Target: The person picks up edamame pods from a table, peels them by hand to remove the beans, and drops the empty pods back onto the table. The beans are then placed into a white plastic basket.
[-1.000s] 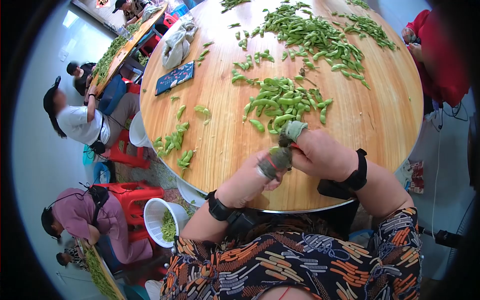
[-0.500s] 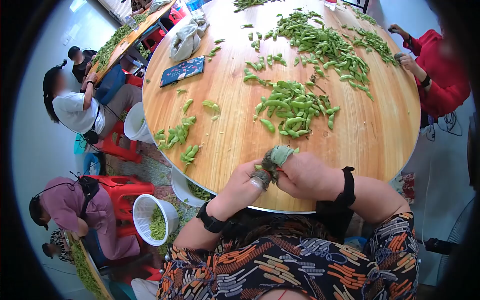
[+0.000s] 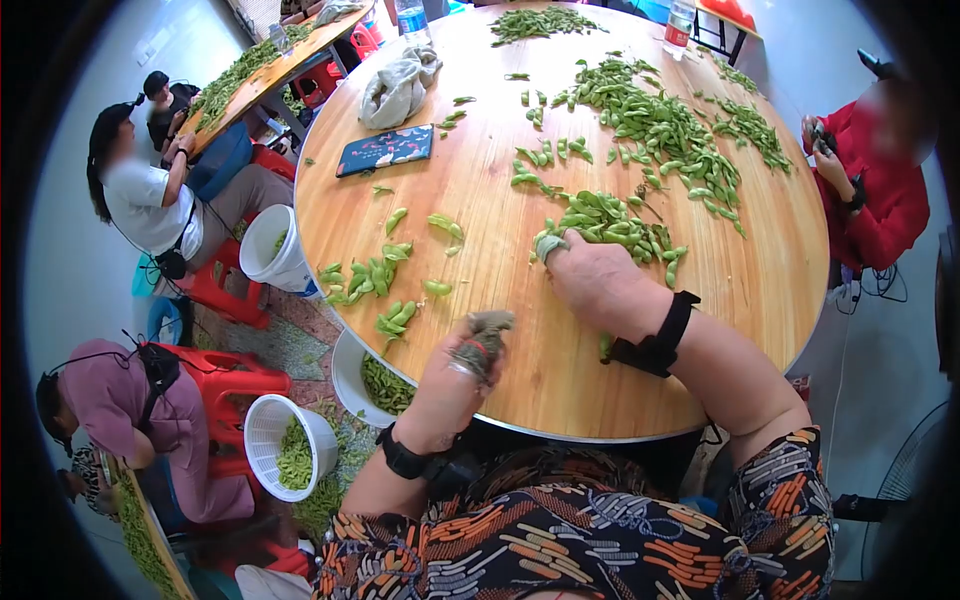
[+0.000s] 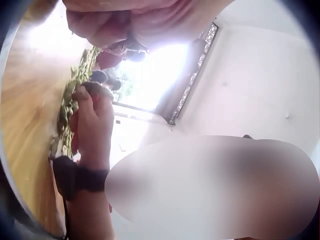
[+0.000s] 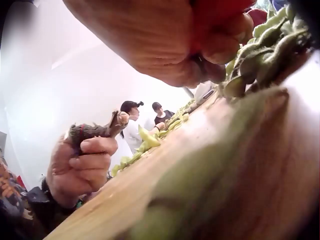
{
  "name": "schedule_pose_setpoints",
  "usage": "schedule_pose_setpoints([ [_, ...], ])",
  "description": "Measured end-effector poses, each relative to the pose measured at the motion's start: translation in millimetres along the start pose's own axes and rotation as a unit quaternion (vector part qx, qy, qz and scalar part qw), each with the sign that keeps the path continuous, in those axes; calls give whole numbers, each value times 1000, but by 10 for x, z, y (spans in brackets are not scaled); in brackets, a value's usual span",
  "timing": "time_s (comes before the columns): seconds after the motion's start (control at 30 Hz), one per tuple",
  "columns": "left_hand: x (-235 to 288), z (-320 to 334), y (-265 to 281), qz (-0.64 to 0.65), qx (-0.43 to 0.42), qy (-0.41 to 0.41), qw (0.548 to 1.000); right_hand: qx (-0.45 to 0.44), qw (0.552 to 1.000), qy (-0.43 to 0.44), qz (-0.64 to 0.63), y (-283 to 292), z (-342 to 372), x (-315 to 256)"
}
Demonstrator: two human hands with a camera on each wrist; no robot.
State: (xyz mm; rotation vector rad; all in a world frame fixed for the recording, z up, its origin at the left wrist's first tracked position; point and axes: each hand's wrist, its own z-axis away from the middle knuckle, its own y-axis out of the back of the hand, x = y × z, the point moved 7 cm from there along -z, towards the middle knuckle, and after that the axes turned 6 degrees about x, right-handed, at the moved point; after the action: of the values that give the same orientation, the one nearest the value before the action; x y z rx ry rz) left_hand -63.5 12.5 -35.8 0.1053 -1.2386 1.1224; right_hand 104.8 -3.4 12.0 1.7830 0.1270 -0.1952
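Note:
My right hand (image 3: 605, 285) reaches to the near edge of a heap of green edamame pods (image 3: 640, 235). Its fingers bend down at the pods, and a grey-green wrap covers a digit; in the right wrist view its fingertips (image 5: 215, 72) come right up to the pods (image 5: 270, 55). I cannot tell whether they pinch one. Over the table's near left edge, my left hand (image 3: 465, 370) is held with fingers loosely curled and nothing visible in them. Its thumb (image 5: 90, 132) wears a grey wrap with a red band. A single pod (image 3: 437, 287) lies beyond it.
Larger pod heaps (image 3: 650, 120) spread across the round wooden table (image 3: 520, 390). A dark blue patterned pouch (image 3: 385, 150) and grey cloth (image 3: 400, 90) lie at the left. White baskets (image 3: 262, 440) stand on the floor. A person in red (image 3: 885, 180) sits opposite right.
My hands were together near the table edge and have parted. The right moved forward to the heap; the left moved slightly left. One more pod now lies on the left part of the table.

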Motion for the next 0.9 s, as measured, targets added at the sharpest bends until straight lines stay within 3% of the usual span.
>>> schedule_pose_setpoints([
  [0.07,-39,-26,-83,13,-23,10,1000,-21,1000,-6,19,-13,-4,-10],
  [0.17,-151,-52,-248,12,-70,104,992,-32,999,-26,31,-11,30,93],
  [0.23,-115,-57,-337,-10,-49,100,994,19,992,-23,-119,87,51,130],
  [0.27,-105,-65,-346,-34,-26,98,994,17,992,-23,-120,137,80,144],
  [0.33,-117,-111,-370,-33,-22,81,996,-71,930,-89,-350,191,187,128],
  [0.37,-103,-131,-373,-34,-21,63,997,-64,900,-84,-422,286,243,53],
  [0.4,-103,-141,-366,-35,-19,65,997,-64,899,-85,-424,293,293,45],
  [0.47,-154,-114,-457,-91,-121,108,983,-13,935,94,-343,447,387,-141],
  [0.5,-129,-128,-429,-93,-120,111,982,-63,937,79,-334,471,425,-181],
  [0.57,-197,-45,-508,-132,-237,188,944,-54,948,121,-288,526,496,-233],
  [0.6,-187,-27,-531,-134,-235,190,944,-46,956,163,-238,535,535,-271],
  [0.67,-136,13,-588,-107,-211,180,955,-22,953,165,-252,511,556,-249],
  [0.73,-187,-42,-582,-46,-176,145,973,74,941,-10,-330,522,509,1],
  [0.77,-159,-77,-571,19,-143,106,984,173,927,29,-330,526,452,33],
  [0.8,-167,-69,-603,16,-140,105,984,175,926,31,-334,512,475,76],
  [0.83,-139,-82,-590,-48,-94,68,992,75,901,-81,-419,353,486,208],
  [0.87,-108,-94,-559,-110,-49,32,992,-29,849,-191,-491,228,536,261],
  [0.9,-137,-104,-550,-110,-49,33,992,-83,807,-234,-535,230,533,188],
])
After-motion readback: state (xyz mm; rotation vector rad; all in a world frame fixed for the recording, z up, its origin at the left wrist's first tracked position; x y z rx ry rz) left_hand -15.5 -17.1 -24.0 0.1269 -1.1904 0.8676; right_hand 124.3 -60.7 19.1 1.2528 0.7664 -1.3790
